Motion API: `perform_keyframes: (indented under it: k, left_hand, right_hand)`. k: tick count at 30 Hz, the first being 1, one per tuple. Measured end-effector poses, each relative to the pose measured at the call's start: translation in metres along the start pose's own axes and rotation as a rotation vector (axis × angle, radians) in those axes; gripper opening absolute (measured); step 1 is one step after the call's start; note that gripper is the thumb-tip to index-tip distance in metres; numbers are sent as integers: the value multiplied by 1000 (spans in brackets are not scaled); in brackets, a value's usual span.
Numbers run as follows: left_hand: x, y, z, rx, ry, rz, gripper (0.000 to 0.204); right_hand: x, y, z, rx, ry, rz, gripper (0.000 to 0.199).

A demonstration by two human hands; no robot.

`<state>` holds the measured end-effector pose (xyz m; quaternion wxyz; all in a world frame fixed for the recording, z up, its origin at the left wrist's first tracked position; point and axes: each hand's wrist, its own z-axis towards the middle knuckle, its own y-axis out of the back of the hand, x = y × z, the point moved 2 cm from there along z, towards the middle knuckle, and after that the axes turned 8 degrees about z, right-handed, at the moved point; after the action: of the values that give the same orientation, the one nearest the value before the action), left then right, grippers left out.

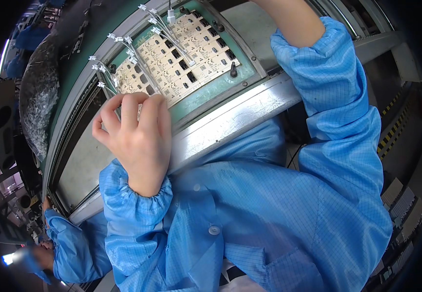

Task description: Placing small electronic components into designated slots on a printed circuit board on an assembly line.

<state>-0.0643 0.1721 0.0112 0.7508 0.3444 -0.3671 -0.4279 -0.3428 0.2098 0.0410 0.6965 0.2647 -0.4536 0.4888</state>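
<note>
My left hand is at the near left corner of a panel of cream circuit boards, back of the hand up. Its fingers are bent and drawn together over the panel's edge. The fingertips are out of sight, so what they grip cannot be made out. White wires with small white connectors lie across the boards and stick out past the far left side. Black components sit in rows on the panel, which rests on a green fixture plate. My right forearm reaches out past the top edge, and that hand is outside the picture.
A metal rail runs along the near side of the fixture. Dark knobs stand at the plate's corners. A clear plastic bag lies at the left. Beyond it, a co-worker's blue sleeve shows at lower left.
</note>
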Motion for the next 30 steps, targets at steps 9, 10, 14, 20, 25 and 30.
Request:
perform_keyframes:
  k: [9, 10, 14, 20, 25, 30]
  left_hand:
    - [-1, -4, -5, 27, 89, -27, 10]
    - [0, -4, -6, 26, 114, -61, 10]
    - [2, -6, -5, 45, 145, -126, 10]
    - [5, -5, -4, 60, 80, -139, 11]
    - [-1, 0, -7, 12, -4, 33, 12]
    - [8, 2, -3, 81, -21, -69, 16]
  right_hand:
    - [-2, -4, 4, 21, -28, 47, 20]
    - [-3, -3, 4, 3, -32, 80, 20]
    - [-8, 1, 6, -66, 14, 69, 23]
    - [-8, 10, 5, -118, -71, -124, 21]
    - [26, -1, 5, -196, -365, -13, 20]
    - [3, 5, -1, -174, -202, -114, 19]
